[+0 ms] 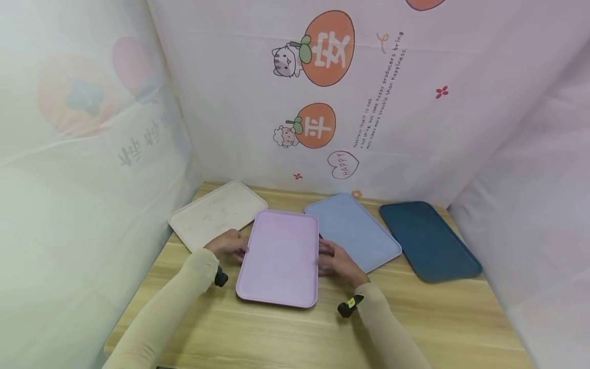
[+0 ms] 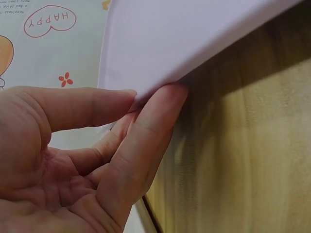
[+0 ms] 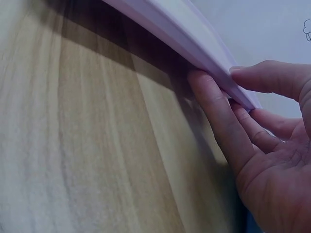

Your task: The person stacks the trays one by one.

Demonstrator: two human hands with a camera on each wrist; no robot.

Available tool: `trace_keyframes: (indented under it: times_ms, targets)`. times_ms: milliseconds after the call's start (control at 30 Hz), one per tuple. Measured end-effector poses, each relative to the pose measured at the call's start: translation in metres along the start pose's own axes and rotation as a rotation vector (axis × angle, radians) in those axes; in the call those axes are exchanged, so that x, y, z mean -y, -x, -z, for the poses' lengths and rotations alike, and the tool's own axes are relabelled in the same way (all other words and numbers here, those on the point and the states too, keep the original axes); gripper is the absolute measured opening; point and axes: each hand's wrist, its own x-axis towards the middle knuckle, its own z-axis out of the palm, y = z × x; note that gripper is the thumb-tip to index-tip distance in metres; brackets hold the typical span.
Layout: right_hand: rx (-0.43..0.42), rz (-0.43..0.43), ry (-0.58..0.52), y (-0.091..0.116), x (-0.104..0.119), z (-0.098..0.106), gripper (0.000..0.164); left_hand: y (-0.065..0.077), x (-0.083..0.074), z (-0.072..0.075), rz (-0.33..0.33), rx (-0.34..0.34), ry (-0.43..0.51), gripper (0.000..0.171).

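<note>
Between both hands is a pale purple rectangular tray (image 1: pixel 282 259), its raised rim all around. My left hand (image 1: pixel 229 243) pinches the tray's left edge; in the left wrist view the thumb lies on the rim and the fingers (image 2: pixel 155 114) reach underneath. On the opposite edge my right hand (image 1: pixel 338 261) pinches the rim, thumb above and fingers (image 3: pixel 223 121) below. Both wrist views show a shadow under the tray, with the tray (image 3: pixel 180 34) raised over the wooden table. Its far part overlaps a cream tray and a light blue tray in the head view.
The cream tray (image 1: pixel 214 212) lies at the back left of the wooden table (image 1: pixel 272 335). To the right lie the light blue tray (image 1: pixel 355 230) and a dark teal tray (image 1: pixel 428 241). Printed cloth walls (image 1: pixel 239 113) enclose the back and both sides.
</note>
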Motion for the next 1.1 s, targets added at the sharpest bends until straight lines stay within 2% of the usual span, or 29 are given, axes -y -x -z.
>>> trace_keyframes:
  times_ms: [233,733,1100]
  targets:
    - [-0.017,-0.004,0.023,0.001,0.001,-0.001,0.081,-0.003,0.005,-0.003,0.022,0.003,0.026,0.005]
    - [-0.039,-0.007,0.142,-0.001,0.005,-0.008,0.078,0.016,0.0,-0.009,0.045,0.012,0.064,0.007]
    - [-0.028,-0.031,0.165,-0.002,0.007,-0.012,0.077,0.015,0.005,-0.007,0.064,0.028,0.031,0.004]
